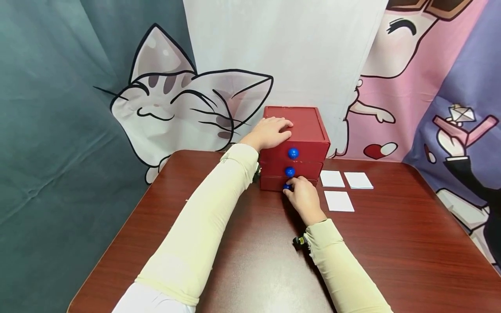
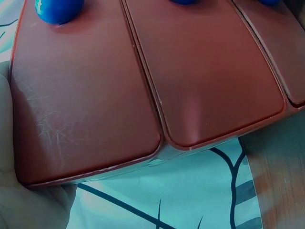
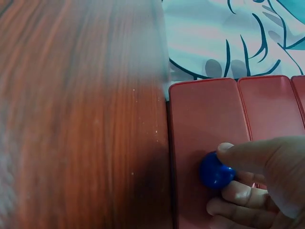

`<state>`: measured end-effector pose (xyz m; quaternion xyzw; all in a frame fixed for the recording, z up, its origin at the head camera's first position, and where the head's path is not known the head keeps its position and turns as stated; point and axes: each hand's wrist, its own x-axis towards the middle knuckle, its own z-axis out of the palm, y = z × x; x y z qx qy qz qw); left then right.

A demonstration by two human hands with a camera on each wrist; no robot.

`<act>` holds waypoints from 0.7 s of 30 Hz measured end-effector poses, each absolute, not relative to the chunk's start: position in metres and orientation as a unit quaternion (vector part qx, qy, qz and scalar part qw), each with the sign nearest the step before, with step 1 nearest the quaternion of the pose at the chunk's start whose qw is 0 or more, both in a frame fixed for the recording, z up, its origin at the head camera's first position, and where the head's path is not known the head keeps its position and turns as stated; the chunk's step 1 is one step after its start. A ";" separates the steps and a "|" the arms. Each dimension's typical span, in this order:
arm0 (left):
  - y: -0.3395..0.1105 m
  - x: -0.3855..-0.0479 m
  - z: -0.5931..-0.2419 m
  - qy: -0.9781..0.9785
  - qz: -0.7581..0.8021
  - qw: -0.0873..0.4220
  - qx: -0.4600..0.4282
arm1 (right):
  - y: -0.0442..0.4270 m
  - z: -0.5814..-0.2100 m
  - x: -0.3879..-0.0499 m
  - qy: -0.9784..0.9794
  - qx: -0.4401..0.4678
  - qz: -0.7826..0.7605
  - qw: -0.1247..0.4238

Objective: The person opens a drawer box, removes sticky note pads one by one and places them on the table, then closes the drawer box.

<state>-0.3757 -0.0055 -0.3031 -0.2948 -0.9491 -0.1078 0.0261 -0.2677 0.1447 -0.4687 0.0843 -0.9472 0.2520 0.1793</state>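
A small red cabinet (image 1: pixel 309 126) with three stacked drawers stands on the table, each drawer front carrying a round blue knob. My left hand (image 1: pixel 270 132) rests on the cabinet's top left edge, its fingers lying over the top. In the left wrist view, part of that hand (image 2: pixel 28 210) shows against the cabinet's edge. Down at the bottom drawer, my right hand (image 1: pixel 304 199) holds the lowest blue knob (image 3: pixel 215 171) between thumb and fingers. All three drawer fronts look flush with the cabinet.
Three white square cards lie right of the cabinet: one at the back left (image 1: pixel 332 178), one at the back right (image 1: pixel 358 180), one nearer (image 1: pixel 339 201). Behind the brown table (image 1: pixel 391 243) hangs a cartoon-printed curtain (image 1: pixel 289 52).
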 end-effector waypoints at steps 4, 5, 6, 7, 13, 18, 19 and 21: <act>-0.006 -0.376 -0.304 -0.949 -0.110 0.031 -0.295 | 0.144 -0.468 -0.266 -0.951 0.083 0.239 0.176; -0.006 -0.376 -0.304 -0.948 -0.111 0.032 -0.295 | 0.144 -0.468 -0.265 -0.952 0.082 0.237 0.176; -0.006 -0.377 -0.304 -0.948 -0.112 0.032 -0.296 | 0.144 -0.468 -0.263 -0.952 0.081 0.235 0.176; -0.006 -0.377 -0.304 -0.948 -0.113 0.031 -0.297 | 0.144 -0.468 -0.262 -0.953 0.080 0.233 0.175; -0.007 -0.374 -0.303 -0.947 -0.120 0.021 -0.298 | 0.143 -0.466 -0.250 -0.956 0.087 0.224 0.166; -0.008 -0.373 -0.303 -0.945 -0.123 0.022 -0.301 | 0.142 -0.463 -0.240 -0.959 0.095 0.212 0.164; -0.009 -0.373 -0.303 -0.946 -0.124 0.022 -0.300 | 0.142 -0.462 -0.238 -0.959 0.097 0.210 0.165; -0.009 -0.373 -0.303 -0.946 -0.126 0.021 -0.297 | 0.142 -0.462 -0.234 -0.959 0.104 0.204 0.168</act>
